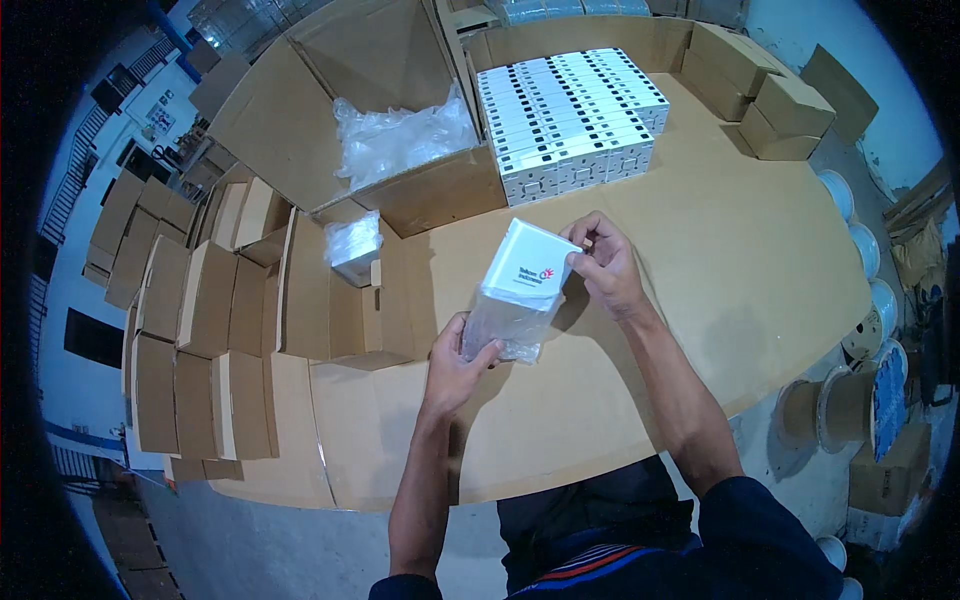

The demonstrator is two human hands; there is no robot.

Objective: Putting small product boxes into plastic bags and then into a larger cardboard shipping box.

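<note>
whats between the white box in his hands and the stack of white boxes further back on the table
Only bare brown tabletop in the head view; nothing lies between the held white box and the stack of white boxes.

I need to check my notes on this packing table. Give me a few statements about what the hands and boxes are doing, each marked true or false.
1. Both hands hold one white box partly in a clear plastic bag. True: the left hand grips the clear plastic bag at its lower end, and the right hand pinches the white box at its upper corner.
2. The white box rests flat on the table. False: it is held up above the table.
3. A block of white boxes stands at the far side of the table. True: the stacked white boxes sit there in neat rows.
4. The large open carton is packed with white boxes. False: the open carton shows only crumpled clear plastic.
</note>
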